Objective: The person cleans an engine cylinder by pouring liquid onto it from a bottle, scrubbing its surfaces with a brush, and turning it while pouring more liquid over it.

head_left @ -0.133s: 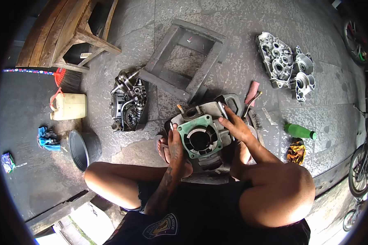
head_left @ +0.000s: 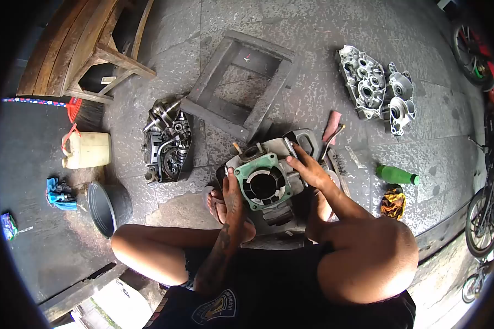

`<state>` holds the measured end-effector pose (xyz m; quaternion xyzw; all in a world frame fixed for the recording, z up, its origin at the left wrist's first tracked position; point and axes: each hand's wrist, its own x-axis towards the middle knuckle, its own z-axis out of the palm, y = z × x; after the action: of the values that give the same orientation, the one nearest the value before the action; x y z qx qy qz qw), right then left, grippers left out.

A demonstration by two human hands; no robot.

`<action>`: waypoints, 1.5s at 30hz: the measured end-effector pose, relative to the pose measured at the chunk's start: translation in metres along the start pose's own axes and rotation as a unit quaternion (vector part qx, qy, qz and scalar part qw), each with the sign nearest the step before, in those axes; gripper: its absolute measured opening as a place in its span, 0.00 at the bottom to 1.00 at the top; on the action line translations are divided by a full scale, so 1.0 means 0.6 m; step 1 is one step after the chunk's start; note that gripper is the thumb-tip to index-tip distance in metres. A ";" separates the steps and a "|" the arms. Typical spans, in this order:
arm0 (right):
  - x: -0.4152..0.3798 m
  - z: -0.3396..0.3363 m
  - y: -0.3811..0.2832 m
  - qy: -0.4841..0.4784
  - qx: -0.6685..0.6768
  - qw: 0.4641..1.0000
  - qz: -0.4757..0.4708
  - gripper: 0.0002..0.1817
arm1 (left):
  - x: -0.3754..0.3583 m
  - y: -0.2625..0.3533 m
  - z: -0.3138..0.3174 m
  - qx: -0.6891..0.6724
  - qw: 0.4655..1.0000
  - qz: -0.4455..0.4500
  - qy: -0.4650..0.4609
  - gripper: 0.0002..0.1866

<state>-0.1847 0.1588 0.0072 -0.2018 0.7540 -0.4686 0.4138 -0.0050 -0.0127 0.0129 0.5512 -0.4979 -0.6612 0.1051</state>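
A metal engine cylinder [head_left: 293,183] with a green gasket [head_left: 246,193] round its dark bore is between my feet, its gasket face turned up toward me. My left hand [head_left: 231,189] grips its left side, fingers against the metal. My right hand [head_left: 308,168] holds the upper right side, thumb and fingers at a light metal edge. Behind the cylinder's far side is a grey metal cover [head_left: 307,140], partly hidden. What lies beneath the cylinder is mostly hidden.
A wooden frame [head_left: 203,88] lies ahead. Engine parts [head_left: 170,143] sit left of it, silver crankcase halves [head_left: 363,82] at the right. A bucket [head_left: 123,205], jerrycan [head_left: 93,149] and bench [head_left: 66,44] are left; a green bottle [head_left: 395,175] and patterned cloth [head_left: 393,203] are right.
The whole view has shifted slightly, with most things a little further left. Both hands keep their hold on the cylinder.
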 end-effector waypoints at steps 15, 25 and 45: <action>0.012 -0.019 -0.003 -0.023 -0.025 0.999 0.026 0.49 | -0.046 0.012 0.012 0.059 0.983 0.142 -0.097 0.41; -0.129 -0.089 0.006 0.247 0.163 0.950 -0.097 0.15 | -0.081 0.024 0.015 0.089 0.979 0.147 -0.108 0.46; -0.222 -0.270 0.375 0.619 -0.052 0.783 0.015 0.44 | -0.065 0.010 -0.030 0.128 0.962 0.205 0.128 0.33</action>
<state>-0.2210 0.4463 -0.0961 0.1218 0.8740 -0.4471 -0.1464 0.0218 0.0015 0.0440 0.5261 -0.6635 -0.4797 0.2300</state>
